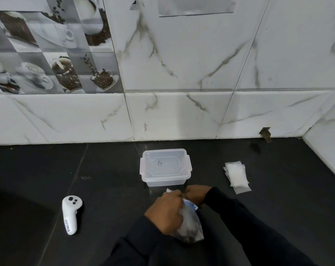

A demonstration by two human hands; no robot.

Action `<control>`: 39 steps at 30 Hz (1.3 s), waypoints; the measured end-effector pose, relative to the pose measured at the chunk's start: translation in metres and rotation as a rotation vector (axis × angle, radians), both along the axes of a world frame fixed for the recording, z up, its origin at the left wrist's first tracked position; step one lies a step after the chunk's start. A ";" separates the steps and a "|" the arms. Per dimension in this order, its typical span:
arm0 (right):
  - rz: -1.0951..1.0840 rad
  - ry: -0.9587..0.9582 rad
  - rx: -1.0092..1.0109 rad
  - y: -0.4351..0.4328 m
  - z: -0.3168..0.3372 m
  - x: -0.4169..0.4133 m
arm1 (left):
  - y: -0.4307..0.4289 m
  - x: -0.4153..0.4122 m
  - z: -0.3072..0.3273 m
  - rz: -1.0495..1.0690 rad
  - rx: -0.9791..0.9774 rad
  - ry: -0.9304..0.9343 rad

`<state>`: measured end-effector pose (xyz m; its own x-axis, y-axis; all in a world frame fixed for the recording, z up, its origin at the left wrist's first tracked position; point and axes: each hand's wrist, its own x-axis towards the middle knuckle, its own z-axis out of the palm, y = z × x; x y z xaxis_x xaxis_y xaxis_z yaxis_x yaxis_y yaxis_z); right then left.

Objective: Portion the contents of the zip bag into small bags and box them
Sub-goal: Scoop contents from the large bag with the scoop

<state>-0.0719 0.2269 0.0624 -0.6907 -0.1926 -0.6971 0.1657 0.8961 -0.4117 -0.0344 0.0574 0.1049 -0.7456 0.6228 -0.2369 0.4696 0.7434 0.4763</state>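
From the head view, a dark, matte tiled surface (105, 169) with thin grout lines runs up to a wall of glossy white marble-look tiles (182, 112) with grey veins. At upper left is a panel of tiles printed with coffee cups and beans (53, 54).

A clear, rectangular plastic box (165, 167) with rounded corners stands near the wall. Its translucent lid is on, with pinkish side latches and a small dark scribble on top. Right of it and well apart, a loose stack of small bags (236, 176) lies flat; they are thin, clear and rectangular, and the top one shows a white fill. On the left lies a smooth white handheld controller (71, 215) with dark buttons and black lettering along its handle.

Just in front of the box, both hands meet on the zip bag (191, 225), a soft, crinkled clear pouch with a blue strip near its mouth and pale contents bulging at the bottom, which rests on the dark surface. The left hand (164, 212), in a dark sleeve, has its fingers curled around the bag's upper part, gripping it. The right hand (196, 194), also dark-sleeved, is curled over the bag's top edge and pinches it, though its fingertips are mostly hidden.
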 end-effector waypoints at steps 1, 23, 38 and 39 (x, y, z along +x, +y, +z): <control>-0.046 -0.009 0.001 0.001 0.003 0.001 | -0.002 0.002 -0.002 0.002 0.008 0.001; -0.724 0.445 -0.651 0.040 0.021 0.048 | -0.012 0.025 -0.030 0.289 0.294 -0.086; -0.284 1.236 -0.199 -0.014 0.004 0.155 | -0.007 0.016 -0.015 0.306 0.284 -0.182; -0.221 1.277 -0.126 -0.015 -0.001 0.158 | -0.007 0.016 -0.015 0.312 0.283 -0.188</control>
<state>0.0859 0.2119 0.0615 -0.8736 -0.0054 0.4866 -0.2649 0.8441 -0.4662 -0.0182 0.0508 0.0899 -0.8681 0.4352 -0.2390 0.1300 0.6638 0.7365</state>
